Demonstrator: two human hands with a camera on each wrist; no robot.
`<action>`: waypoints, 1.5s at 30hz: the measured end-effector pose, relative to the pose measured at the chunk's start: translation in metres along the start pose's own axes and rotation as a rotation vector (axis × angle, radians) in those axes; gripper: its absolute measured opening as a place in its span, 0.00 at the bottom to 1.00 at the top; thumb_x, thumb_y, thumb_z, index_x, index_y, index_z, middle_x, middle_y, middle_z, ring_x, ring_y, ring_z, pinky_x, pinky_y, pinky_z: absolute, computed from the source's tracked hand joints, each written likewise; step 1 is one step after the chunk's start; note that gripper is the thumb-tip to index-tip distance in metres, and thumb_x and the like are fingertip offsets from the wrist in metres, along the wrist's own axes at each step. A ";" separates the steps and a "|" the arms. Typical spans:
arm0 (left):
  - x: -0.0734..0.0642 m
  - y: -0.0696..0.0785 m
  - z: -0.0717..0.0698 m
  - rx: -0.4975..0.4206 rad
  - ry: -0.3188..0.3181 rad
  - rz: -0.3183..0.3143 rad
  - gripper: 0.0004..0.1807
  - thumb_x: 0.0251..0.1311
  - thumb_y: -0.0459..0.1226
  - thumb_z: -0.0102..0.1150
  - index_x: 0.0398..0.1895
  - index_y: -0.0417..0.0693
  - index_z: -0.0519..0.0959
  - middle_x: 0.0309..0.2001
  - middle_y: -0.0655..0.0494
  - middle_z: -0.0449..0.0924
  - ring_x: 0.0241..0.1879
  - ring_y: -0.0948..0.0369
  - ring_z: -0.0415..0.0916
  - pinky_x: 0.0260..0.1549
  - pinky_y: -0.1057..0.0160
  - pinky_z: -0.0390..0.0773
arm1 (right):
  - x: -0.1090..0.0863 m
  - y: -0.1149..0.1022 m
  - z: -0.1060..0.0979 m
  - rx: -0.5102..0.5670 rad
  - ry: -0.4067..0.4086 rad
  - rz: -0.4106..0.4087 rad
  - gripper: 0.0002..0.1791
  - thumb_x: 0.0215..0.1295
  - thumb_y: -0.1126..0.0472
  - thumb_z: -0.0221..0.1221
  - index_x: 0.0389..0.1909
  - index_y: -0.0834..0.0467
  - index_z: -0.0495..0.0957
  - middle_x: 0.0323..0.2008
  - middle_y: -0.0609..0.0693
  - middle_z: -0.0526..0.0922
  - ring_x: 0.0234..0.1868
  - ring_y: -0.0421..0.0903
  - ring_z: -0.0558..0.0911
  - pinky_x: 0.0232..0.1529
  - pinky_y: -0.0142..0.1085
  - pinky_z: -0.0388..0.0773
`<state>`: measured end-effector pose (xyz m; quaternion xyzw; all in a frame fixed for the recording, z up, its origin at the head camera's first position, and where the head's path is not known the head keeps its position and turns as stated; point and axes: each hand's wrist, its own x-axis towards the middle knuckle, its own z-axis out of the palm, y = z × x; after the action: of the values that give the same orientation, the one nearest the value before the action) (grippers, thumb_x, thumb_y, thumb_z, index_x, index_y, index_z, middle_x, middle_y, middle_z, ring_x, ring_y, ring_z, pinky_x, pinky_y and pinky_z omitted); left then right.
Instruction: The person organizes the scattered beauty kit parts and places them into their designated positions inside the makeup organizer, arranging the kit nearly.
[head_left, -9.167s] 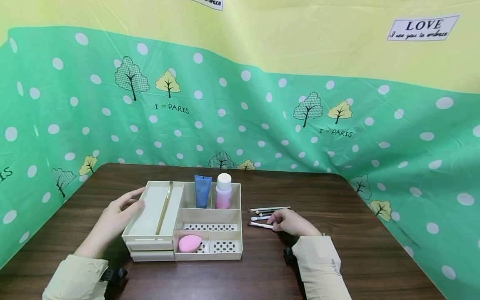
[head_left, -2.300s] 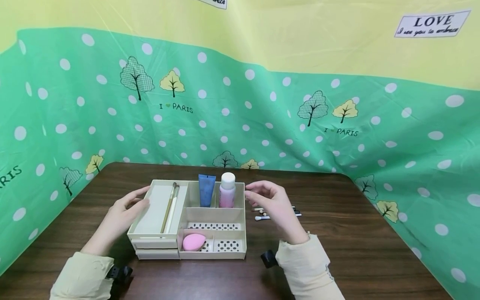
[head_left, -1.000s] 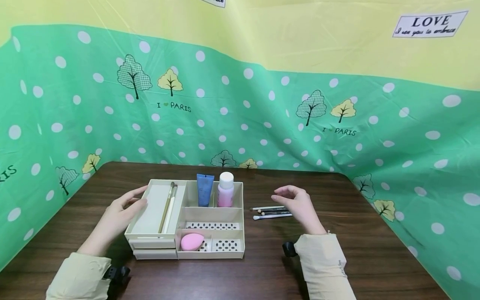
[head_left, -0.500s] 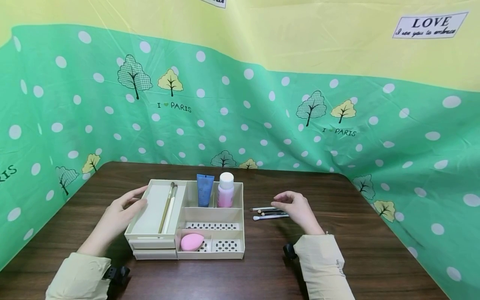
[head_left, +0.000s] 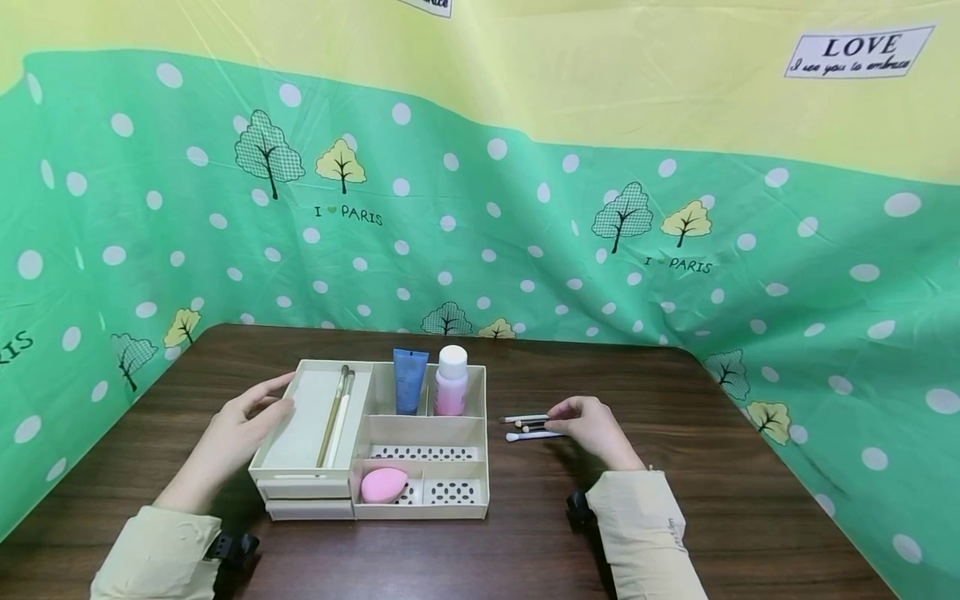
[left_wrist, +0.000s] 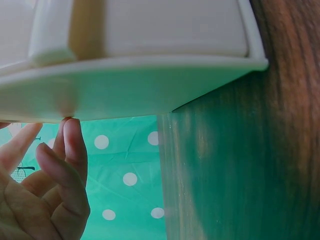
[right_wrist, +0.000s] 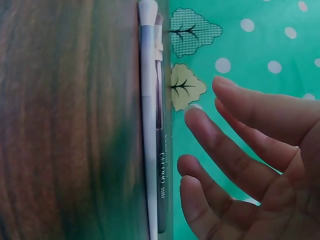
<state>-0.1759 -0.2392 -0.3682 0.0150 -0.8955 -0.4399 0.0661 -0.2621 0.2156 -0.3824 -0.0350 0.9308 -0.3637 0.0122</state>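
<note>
1. Several brushes (head_left: 534, 435) lie on worktop (head_left: 420, 558), right of box (head_left: 420, 512).
2. Right hand (head_left: 592, 429) at their handles, fingers relaxed, parted.
3. Left hand (head_left: 243, 429): relaxed fingers touching box's left side.
4. 2 longer brushes (head_left: 333, 417) on box's left section.

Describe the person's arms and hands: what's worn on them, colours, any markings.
The left sleeve and right sleeve are pale cream and creased; the right one bears small dark lettering, too small to read. A black wrist camera sits at each cuff. The left hand and right hand show no gloves or rings.
</note>
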 end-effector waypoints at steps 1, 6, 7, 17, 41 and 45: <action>0.000 0.000 0.000 0.000 0.000 0.000 0.30 0.73 0.49 0.48 0.74 0.47 0.64 0.57 0.33 0.76 0.57 0.43 0.73 0.47 0.54 0.71 | 0.000 0.001 0.000 -0.006 -0.005 0.006 0.09 0.60 0.62 0.67 0.38 0.62 0.85 0.38 0.54 0.85 0.34 0.46 0.77 0.37 0.37 0.72; 0.000 -0.001 0.000 -0.003 0.001 0.002 0.30 0.73 0.49 0.48 0.74 0.47 0.64 0.57 0.33 0.77 0.57 0.43 0.73 0.47 0.54 0.71 | 0.001 0.004 0.002 -0.041 -0.036 0.008 0.08 0.59 0.63 0.68 0.37 0.62 0.85 0.38 0.54 0.86 0.36 0.46 0.78 0.38 0.38 0.73; 0.000 -0.001 0.000 -0.003 0.002 0.003 0.30 0.73 0.49 0.48 0.74 0.47 0.64 0.57 0.34 0.77 0.56 0.43 0.73 0.47 0.54 0.71 | 0.001 0.005 0.002 -0.047 -0.042 0.004 0.08 0.58 0.63 0.68 0.37 0.62 0.85 0.37 0.54 0.86 0.35 0.45 0.78 0.37 0.38 0.73; 0.000 -0.001 0.000 0.003 0.006 0.006 0.30 0.73 0.49 0.49 0.74 0.48 0.64 0.56 0.34 0.77 0.56 0.45 0.73 0.46 0.55 0.71 | 0.000 0.005 0.003 -0.021 -0.025 0.005 0.09 0.58 0.65 0.68 0.39 0.63 0.85 0.37 0.54 0.86 0.34 0.45 0.77 0.36 0.37 0.72; 0.001 -0.001 0.000 0.003 0.006 -0.003 0.30 0.73 0.49 0.49 0.74 0.47 0.65 0.55 0.35 0.78 0.52 0.48 0.74 0.43 0.59 0.73 | 0.004 0.011 0.008 -0.036 -0.074 -0.029 0.10 0.48 0.74 0.69 0.34 0.64 0.85 0.28 0.52 0.84 0.24 0.42 0.73 0.27 0.33 0.69; 0.001 -0.002 0.001 0.000 0.005 -0.004 0.30 0.73 0.49 0.49 0.74 0.48 0.65 0.55 0.35 0.78 0.52 0.48 0.74 0.43 0.59 0.73 | 0.001 0.011 0.007 -0.050 -0.086 -0.037 0.12 0.44 0.76 0.69 0.32 0.63 0.85 0.25 0.51 0.83 0.25 0.42 0.73 0.29 0.34 0.69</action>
<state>-0.1772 -0.2399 -0.3699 0.0180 -0.8954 -0.4398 0.0676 -0.2632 0.2185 -0.3950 -0.0682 0.9373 -0.3387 0.0448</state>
